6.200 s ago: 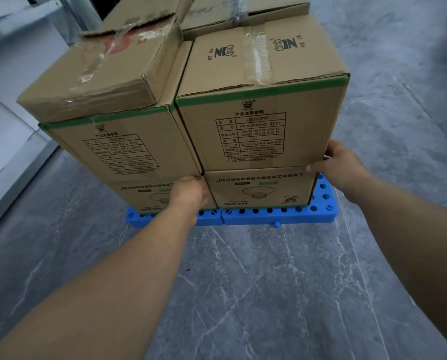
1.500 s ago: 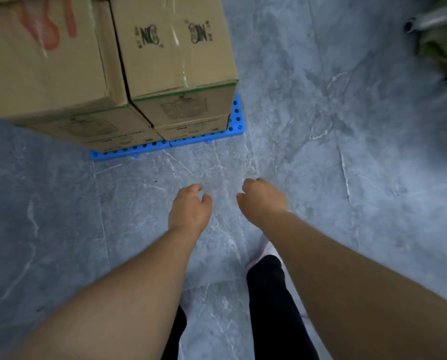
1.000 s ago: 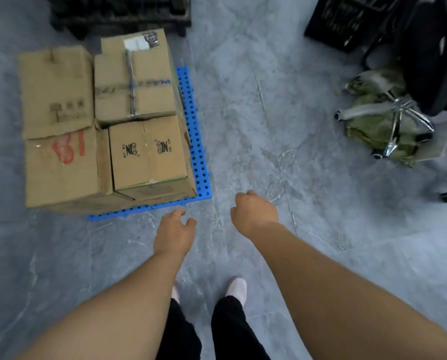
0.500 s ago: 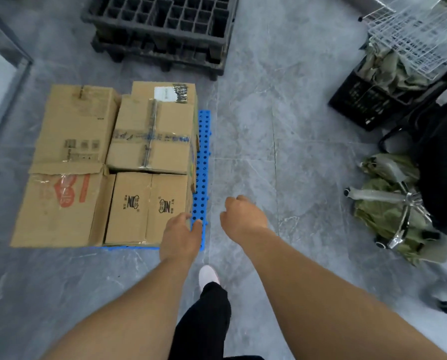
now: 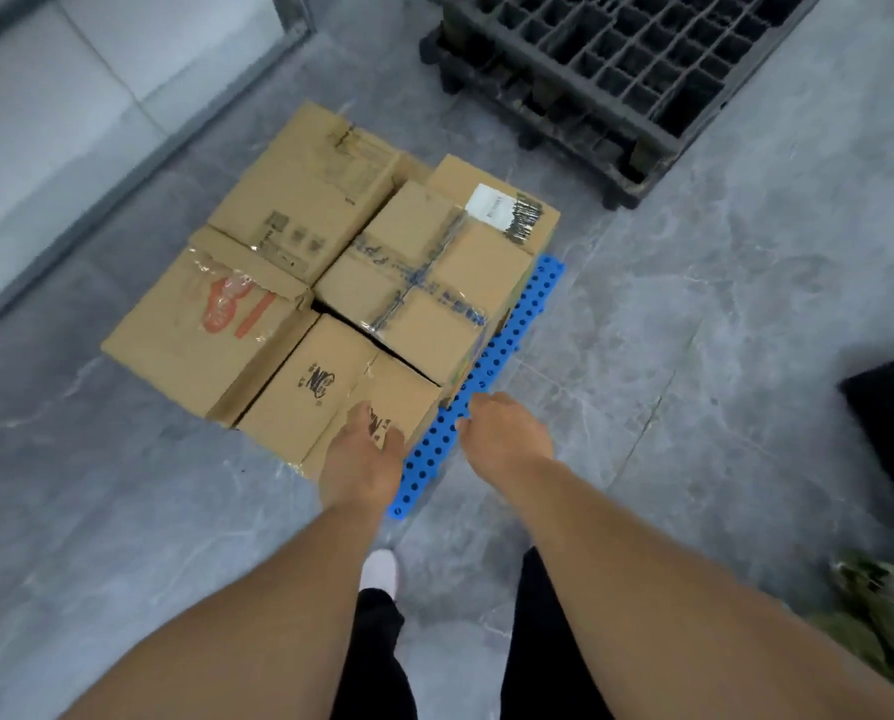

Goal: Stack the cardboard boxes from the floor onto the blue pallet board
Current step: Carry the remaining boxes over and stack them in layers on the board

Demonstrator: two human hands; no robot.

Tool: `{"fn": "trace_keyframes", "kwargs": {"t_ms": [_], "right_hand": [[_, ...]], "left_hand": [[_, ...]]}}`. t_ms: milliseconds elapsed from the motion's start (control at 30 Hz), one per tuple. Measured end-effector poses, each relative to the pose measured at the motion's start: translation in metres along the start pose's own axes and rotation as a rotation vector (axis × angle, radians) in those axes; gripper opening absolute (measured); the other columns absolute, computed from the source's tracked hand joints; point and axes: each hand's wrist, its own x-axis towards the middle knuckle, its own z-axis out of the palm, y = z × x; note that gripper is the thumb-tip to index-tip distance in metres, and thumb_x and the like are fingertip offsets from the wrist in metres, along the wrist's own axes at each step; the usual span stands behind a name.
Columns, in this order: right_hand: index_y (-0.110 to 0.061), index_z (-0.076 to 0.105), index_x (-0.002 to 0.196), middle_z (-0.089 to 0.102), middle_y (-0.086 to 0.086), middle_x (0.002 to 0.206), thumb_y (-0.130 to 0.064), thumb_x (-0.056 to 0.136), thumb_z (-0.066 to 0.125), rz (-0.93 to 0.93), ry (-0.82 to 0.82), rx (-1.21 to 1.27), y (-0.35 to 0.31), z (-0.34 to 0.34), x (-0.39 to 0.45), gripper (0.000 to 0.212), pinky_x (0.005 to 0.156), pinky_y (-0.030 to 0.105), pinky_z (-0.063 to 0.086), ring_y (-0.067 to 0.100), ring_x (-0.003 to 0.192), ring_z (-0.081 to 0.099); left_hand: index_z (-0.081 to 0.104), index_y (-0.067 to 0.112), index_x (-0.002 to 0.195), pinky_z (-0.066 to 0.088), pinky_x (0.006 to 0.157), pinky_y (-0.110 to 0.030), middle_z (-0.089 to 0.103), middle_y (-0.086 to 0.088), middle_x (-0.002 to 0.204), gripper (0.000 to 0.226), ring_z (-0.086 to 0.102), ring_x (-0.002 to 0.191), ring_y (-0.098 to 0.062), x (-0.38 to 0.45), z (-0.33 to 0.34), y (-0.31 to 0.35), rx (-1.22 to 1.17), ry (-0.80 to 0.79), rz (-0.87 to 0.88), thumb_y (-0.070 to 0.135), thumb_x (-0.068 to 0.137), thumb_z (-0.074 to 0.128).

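Two empty hands, fingers [image 5: 382, 439] above stacked cardboard boxes [image 5: 341, 298], blue pallet board [image 5: 491, 366]

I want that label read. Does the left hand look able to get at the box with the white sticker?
Probably not directly: the left hand is over the near box; the stickered box sits across the stack's far side.

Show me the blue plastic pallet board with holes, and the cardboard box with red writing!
blue plastic pallet board [image 5: 486, 379], head view, bare holed edge.
cardboard box with red writing [image 5: 211, 330], head view, top face.
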Motion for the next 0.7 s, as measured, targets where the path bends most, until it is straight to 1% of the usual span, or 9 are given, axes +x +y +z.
{"fn": "trace_keyframes", "kwargs": {"t_ms": [67,167,233,333,433,533,600,667,700], "right_hand": [[-0.010,0.047,0.120,0.051,0.011,0.121,-0.021,0.098,0.037,-0.072,-0.004,-0.053,0.010,-0.005,0.012,0.028,0.070,0.033,0.039,0.027,0.102,0.056],[-0.008,0.047,0.121,0.053,0.012,0.120,-0.027,0.099,0.031,-0.197,-0.003,-0.128,0.025,-0.008,0.022,0.034,0.070,0.032,0.037,0.028,0.101,0.056],[-0.007,0.048,0.120,0.054,0.012,0.117,-0.032,0.100,0.029,-0.271,-0.002,-0.180,0.035,-0.009,0.026,0.037,0.070,0.032,0.036,0.028,0.101,0.055],[-0.007,0.050,0.113,0.056,0.010,0.110,-0.035,0.100,0.031,-0.339,-0.002,-0.232,0.047,-0.004,0.029,0.036,0.067,0.032,0.035,0.027,0.092,0.055],[-0.006,0.050,0.111,0.056,0.010,0.108,-0.033,0.099,0.033,-0.385,-0.038,-0.285,0.056,0.006,0.027,0.034,0.068,0.031,0.035,0.025,0.089,0.052],[-0.005,0.051,0.109,0.053,0.010,0.102,-0.031,0.099,0.032,-0.407,-0.049,-0.314,0.067,0.022,0.031,0.034,0.069,0.030,0.035,0.022,0.084,0.046],[-0.006,0.052,0.109,0.054,0.010,0.106,-0.029,0.100,0.032,-0.403,-0.056,-0.331,0.074,0.038,0.041,0.032,0.069,0.029,0.034,0.023,0.087,0.049],[-0.010,0.051,0.098,0.053,0.010,0.102,-0.026,0.100,0.031,-0.397,-0.083,-0.354,0.083,0.059,0.053,0.025,0.068,0.029,0.033,0.023,0.083,0.048],[-0.013,0.046,0.092,0.052,0.009,0.099,-0.026,0.100,0.032,-0.395,-0.096,-0.361,0.088,0.070,0.061,0.021,0.067,0.029,0.033,0.021,0.081,0.045]], "left_hand": [[0.031,0.022,0.142,0.036,0.099,-0.034,0.047,-0.002,0.141,0.050,0.048,0.124,-0.023,-0.005,0.008,0.004,-0.060,0.074,-0.053,0.032,0.094,0.046],[0.027,0.023,0.144,0.035,0.100,-0.032,0.044,0.000,0.143,0.054,0.045,0.128,-0.022,-0.018,0.025,0.006,-0.141,0.161,-0.184,0.036,0.095,0.045],[0.026,0.026,0.145,0.036,0.095,-0.031,0.045,0.002,0.142,0.055,0.047,0.125,-0.020,-0.028,0.040,0.006,-0.192,0.211,-0.260,0.038,0.095,0.045],[0.025,0.028,0.144,0.039,0.098,-0.036,0.044,0.003,0.142,0.055,0.047,0.124,-0.020,-0.042,0.060,0.004,-0.306,0.254,-0.322,0.040,0.094,0.044],[0.029,0.026,0.143,0.040,0.099,-0.039,0.044,0.001,0.142,0.053,0.046,0.125,-0.021,-0.059,0.077,-0.007,-0.332,0.301,-0.341,0.040,0.094,0.044],[0.037,0.026,0.139,0.041,0.095,-0.034,0.049,0.000,0.137,0.047,0.047,0.123,-0.020,-0.074,0.100,-0.030,-0.374,0.372,-0.358,0.037,0.094,0.046],[0.040,0.025,0.137,0.040,0.091,-0.031,0.051,0.001,0.136,0.045,0.049,0.122,-0.019,-0.076,0.118,-0.050,-0.414,0.418,-0.393,0.034,0.094,0.048],[0.039,0.023,0.139,0.039,0.097,-0.034,0.048,0.001,0.139,0.048,0.047,0.124,-0.019,-0.075,0.138,-0.071,-0.456,0.442,-0.460,0.034,0.094,0.049],[0.037,0.023,0.140,0.038,0.099,-0.035,0.047,0.002,0.140,0.049,0.047,0.125,-0.019,-0.073,0.147,-0.081,-0.487,0.450,-0.486,0.034,0.094,0.049]]}}
